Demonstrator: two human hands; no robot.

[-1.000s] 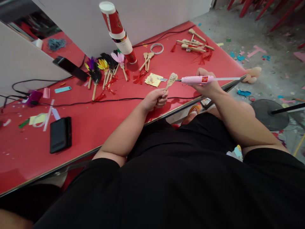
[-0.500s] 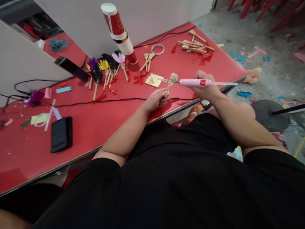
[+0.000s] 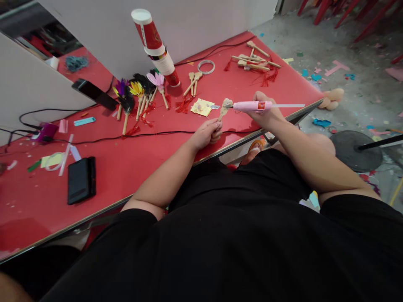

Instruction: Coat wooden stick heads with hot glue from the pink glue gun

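My left hand (image 3: pixel 207 133) is closed around the stem of a small wooden stick with a heart-shaped head (image 3: pixel 225 106), held upright over the red table (image 3: pixel 132 163). My right hand (image 3: pixel 266 114) grips a pink glue pen (image 3: pixel 252 105) lying level, its tip touching the stick's head. A clear glue rod sticks out of the pen's back end to the right.
Finished feathered sticks (image 3: pixel 138 94) lie beside stacked red-and-white paper cups (image 3: pixel 155 44). Bare sticks with red tassels (image 3: pixel 255 63) sit at the far right, a tape ring (image 3: pixel 206 66) and yellow paper (image 3: pixel 203 106) nearer. A black phone (image 3: pixel 81 179), cables and scraps lie left.
The glue pen has slid left until its tip meets the stick's head. My left hand shifted slightly with the stick.
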